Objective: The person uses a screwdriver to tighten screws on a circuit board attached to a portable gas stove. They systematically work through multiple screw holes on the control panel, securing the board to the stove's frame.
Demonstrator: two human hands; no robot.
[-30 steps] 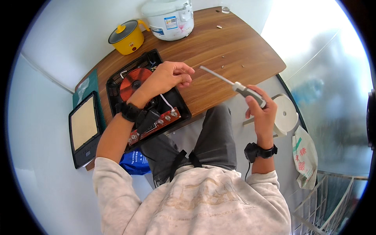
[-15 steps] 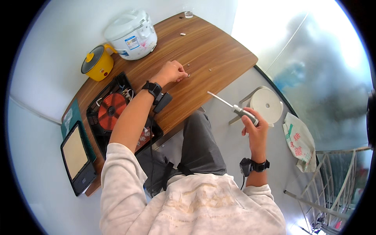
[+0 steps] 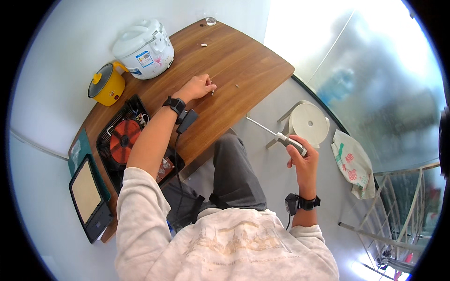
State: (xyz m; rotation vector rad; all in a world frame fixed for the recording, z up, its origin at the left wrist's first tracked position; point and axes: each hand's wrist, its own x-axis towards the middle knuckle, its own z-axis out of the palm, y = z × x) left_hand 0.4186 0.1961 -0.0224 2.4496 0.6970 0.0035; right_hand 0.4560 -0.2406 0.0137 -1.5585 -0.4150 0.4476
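My left hand (image 3: 200, 87) rests over the wooden table with thumb and fingers pinched on a small screw (image 3: 212, 93), whose end shows below the fingertips. Another tiny screw (image 3: 237, 86) lies on the tabletop to the right. Beyond the table's near edge, my right hand (image 3: 304, 159) is wrapped around the grey handle of a screwdriver (image 3: 291, 142). Its long shaft points up and left, the tip near the table edge. Left of my left forearm sits an opened induction cooker base (image 3: 104, 140), with a reddish coil (image 3: 125, 139) and partly hidden circuit board (image 3: 165, 169).
A white rice cooker (image 3: 145, 51) and a yellow pot (image 3: 110, 86) stand at the back left. The detached cooker panel (image 3: 88, 189) lies at the left edge. A small glass (image 3: 210, 21) is at the far end. Right of the table stand a round stool (image 3: 309, 124) and metal rack (image 3: 398, 210).
The view has shifted, so the table sits further left. A small piece beyond my left fingers no longer shows. My right hand still grips the screwdriver.
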